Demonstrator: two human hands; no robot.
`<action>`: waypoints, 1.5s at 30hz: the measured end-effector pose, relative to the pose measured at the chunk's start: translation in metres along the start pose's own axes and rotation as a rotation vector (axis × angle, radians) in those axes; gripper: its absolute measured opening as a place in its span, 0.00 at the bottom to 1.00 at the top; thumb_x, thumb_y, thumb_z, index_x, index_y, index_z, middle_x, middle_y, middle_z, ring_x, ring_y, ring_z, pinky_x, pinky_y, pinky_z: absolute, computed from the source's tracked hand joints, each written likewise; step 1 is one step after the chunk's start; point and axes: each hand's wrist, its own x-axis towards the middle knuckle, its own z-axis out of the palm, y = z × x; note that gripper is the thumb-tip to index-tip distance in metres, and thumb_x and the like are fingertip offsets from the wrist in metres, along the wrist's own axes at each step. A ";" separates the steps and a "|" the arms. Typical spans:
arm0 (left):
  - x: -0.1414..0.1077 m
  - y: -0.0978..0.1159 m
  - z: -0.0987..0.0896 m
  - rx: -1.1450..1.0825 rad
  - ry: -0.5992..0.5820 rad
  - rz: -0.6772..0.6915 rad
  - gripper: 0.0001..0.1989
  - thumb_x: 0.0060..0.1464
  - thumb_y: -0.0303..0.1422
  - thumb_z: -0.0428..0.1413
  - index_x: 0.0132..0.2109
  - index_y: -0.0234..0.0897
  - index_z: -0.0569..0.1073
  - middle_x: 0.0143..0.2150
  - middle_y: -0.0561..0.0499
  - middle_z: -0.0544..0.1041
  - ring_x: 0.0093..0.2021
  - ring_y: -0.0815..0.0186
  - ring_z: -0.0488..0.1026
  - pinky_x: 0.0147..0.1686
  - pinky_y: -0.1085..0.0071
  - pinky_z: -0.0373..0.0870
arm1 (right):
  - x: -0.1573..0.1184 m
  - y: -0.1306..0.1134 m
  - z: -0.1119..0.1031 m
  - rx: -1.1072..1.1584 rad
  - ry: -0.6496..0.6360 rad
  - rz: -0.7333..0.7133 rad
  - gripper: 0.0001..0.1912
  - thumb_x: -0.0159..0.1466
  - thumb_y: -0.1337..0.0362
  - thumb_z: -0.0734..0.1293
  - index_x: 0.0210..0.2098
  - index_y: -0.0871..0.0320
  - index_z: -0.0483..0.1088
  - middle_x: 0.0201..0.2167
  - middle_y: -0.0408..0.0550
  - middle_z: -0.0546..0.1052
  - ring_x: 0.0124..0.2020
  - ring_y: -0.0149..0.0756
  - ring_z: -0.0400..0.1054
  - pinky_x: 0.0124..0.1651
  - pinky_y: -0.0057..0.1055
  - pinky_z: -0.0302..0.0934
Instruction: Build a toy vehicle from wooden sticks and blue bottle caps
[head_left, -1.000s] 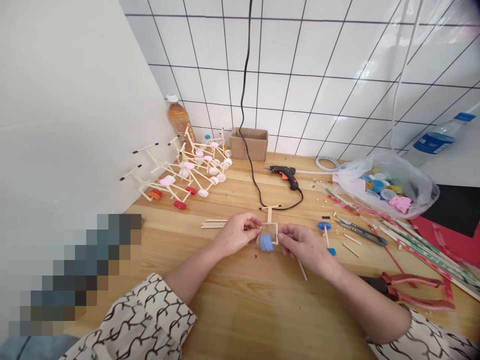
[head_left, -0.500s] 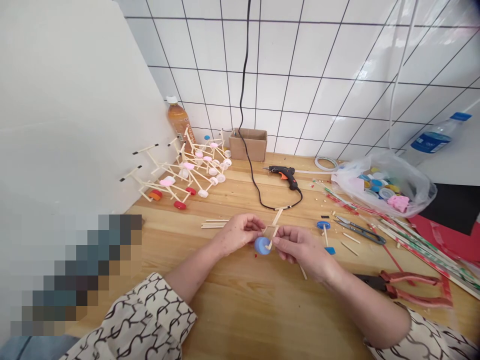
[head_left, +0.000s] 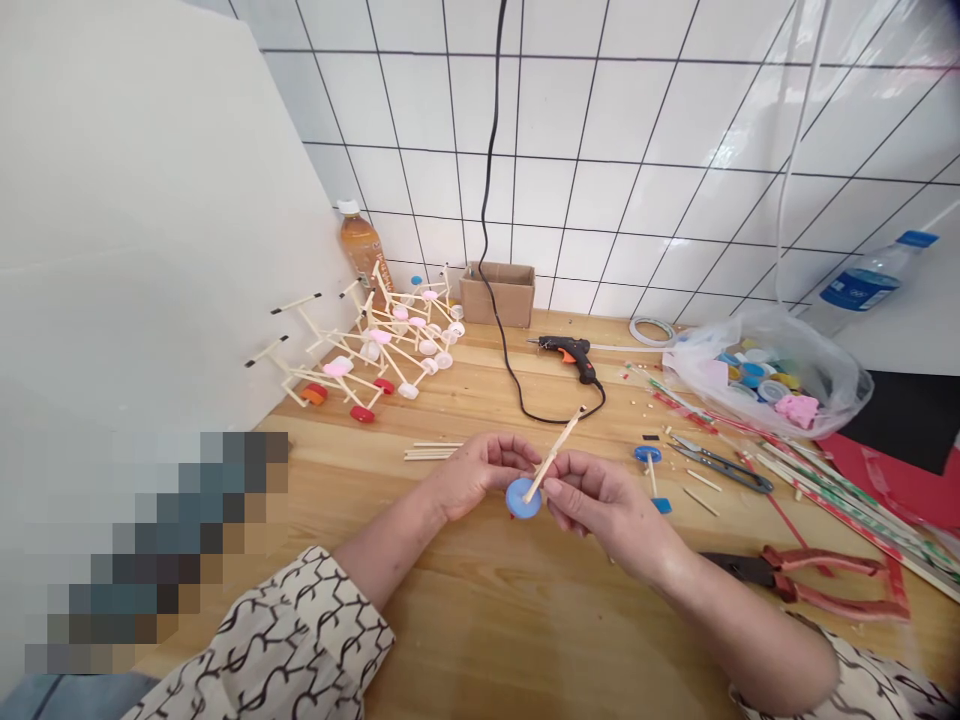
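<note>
Thumb and fingertips of your right hand (head_left: pixel 609 503) pinch the stick frame (head_left: pixel 564 437), which sits just below the centre of the frame, tilted with its far end toward the upper right. At its near end is a blue cap (head_left: pixel 516 504), its flat face toward you. Your left hand (head_left: pixel 480 478) comes in from the left with its grip closed on the far side of the piece; exactly which part it pinches is hidden behind the cap.

From here, the likeliest trouble is leverage: the sticks look slender, so if your hands press or twist against each other, a joint could crack loose or the cap could tip off square. Uneven pressure from the left grip, which you can't fully see past the cap, would be the cause.

Watch the far end too. It reaches over the loop of black cord (head_left: pixel 555 421) that runs to the glue gun (head_left: pixel 566 350) at upper centre; a dip there could snag the cord and drag the gun. Swinging your right forearm outward may knock the pliers (head_left: pixel 759 572) at lower right, or catch the blue-capped axle (head_left: pixel 652 472) beside your knuckles on the bench (head_left: pixel 525 630).
</note>
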 end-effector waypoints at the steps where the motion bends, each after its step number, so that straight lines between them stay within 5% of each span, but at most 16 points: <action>1: 0.000 0.000 0.000 -0.029 -0.013 -0.009 0.17 0.34 0.30 0.67 0.34 0.31 0.73 0.28 0.49 0.77 0.25 0.70 0.71 0.26 0.76 0.65 | -0.001 0.000 0.000 0.017 0.004 -0.013 0.17 0.58 0.50 0.66 0.33 0.59 0.67 0.20 0.38 0.66 0.21 0.25 0.56 0.23 0.25 0.48; 10: -0.004 0.008 0.005 -0.120 -0.085 -0.010 0.16 0.33 0.33 0.66 0.32 0.32 0.73 0.21 0.53 0.70 0.20 0.74 0.63 0.20 0.77 0.59 | 0.008 0.013 -0.006 0.179 0.233 -0.043 0.16 0.53 0.52 0.70 0.32 0.58 0.67 0.17 0.36 0.63 0.18 0.24 0.51 0.22 0.25 0.45; 27: -0.005 0.001 0.011 -0.118 -0.205 -0.039 0.12 0.36 0.31 0.65 0.30 0.32 0.72 0.22 0.51 0.73 0.22 0.71 0.67 0.25 0.75 0.60 | 0.012 0.015 -0.003 0.217 0.136 0.038 0.15 0.51 0.53 0.71 0.30 0.58 0.68 0.24 0.41 0.70 0.22 0.26 0.58 0.24 0.26 0.47; 31: -0.004 0.003 0.006 -0.060 -0.159 -0.057 0.14 0.37 0.35 0.65 0.31 0.31 0.74 0.24 0.50 0.73 0.24 0.71 0.67 0.26 0.75 0.61 | 0.013 0.015 -0.008 0.138 0.136 0.044 0.17 0.52 0.51 0.70 0.29 0.59 0.68 0.23 0.40 0.68 0.20 0.24 0.54 0.23 0.26 0.45; 36: 0.000 0.007 -0.006 0.041 0.065 -0.020 0.17 0.37 0.40 0.65 0.29 0.31 0.73 0.24 0.52 0.74 0.24 0.72 0.68 0.27 0.74 0.63 | 0.016 0.012 -0.020 -0.033 0.159 0.074 0.15 0.52 0.53 0.69 0.28 0.59 0.69 0.20 0.37 0.63 0.19 0.23 0.48 0.22 0.26 0.42; 45: 0.001 0.002 -0.005 0.242 0.082 -0.028 0.16 0.40 0.40 0.64 0.30 0.31 0.71 0.22 0.54 0.72 0.22 0.73 0.66 0.23 0.76 0.62 | 0.026 0.021 -0.031 -0.307 0.141 0.143 0.09 0.53 0.59 0.66 0.26 0.59 0.69 0.19 0.37 0.63 0.21 0.26 0.51 0.24 0.26 0.45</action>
